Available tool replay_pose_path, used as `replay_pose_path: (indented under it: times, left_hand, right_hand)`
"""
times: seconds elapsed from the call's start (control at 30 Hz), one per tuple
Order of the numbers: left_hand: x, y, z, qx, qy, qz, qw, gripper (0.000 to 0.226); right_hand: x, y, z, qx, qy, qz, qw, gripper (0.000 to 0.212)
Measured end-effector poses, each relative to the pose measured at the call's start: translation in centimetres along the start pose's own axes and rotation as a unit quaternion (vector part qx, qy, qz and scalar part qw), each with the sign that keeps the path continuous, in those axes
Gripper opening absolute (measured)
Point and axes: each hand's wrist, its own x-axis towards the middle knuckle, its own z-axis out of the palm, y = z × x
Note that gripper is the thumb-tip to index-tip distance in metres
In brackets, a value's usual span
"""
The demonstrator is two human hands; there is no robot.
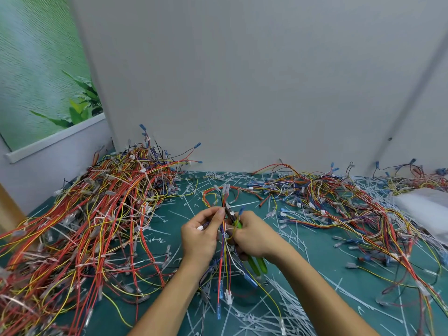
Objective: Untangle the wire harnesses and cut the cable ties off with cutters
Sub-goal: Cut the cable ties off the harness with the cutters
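Note:
My left hand (202, 235) pinches a small wire harness (224, 253) of red, yellow, blue and white wires upright over the middle of the green mat. My right hand (252, 235) grips green-handled cutters (257, 264). The cutters' dark jaws (229, 210) point up and left, right against the bundle at my left fingertips. The harness loops above both hands and its connector ends hang below them. Whether a cable tie sits in the jaws is hidden by the wires.
A big tangled heap of mostly red and yellow harnesses (80, 226) fills the left side. A flatter spread of harnesses (351, 214) covers the right. Several cut white cable ties (278, 309) litter the green mat (322, 258). A white bag (426, 212) lies far right. A grey wall stands behind.

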Motion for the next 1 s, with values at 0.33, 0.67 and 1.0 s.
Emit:
replay_pose_path:
  times: [0.33, 0.67, 1.0]
  left_hand:
    - [-0.09, 0.18, 0.0, 0.009, -0.004, 0.005, 1.0, 0.01]
    - [-0.18, 0.28, 0.04, 0.017, -0.009, 0.014, 1.0, 0.008]
    - [-0.08, -0.09, -0.05, 0.023, -0.01, 0.014, 1.0, 0.007]
  right_hand:
    - [-0.36, -0.59, -0.1, -0.015, -0.009, -0.001, 1.0, 0.018]
    - [-0.16, -0.4, -0.11, -0.018, 0.003, 0.011, 1.0, 0.026]
    - [-0.37, -0.58, -0.05, 0.011, -0.012, 0.012, 1.0, 0.018]
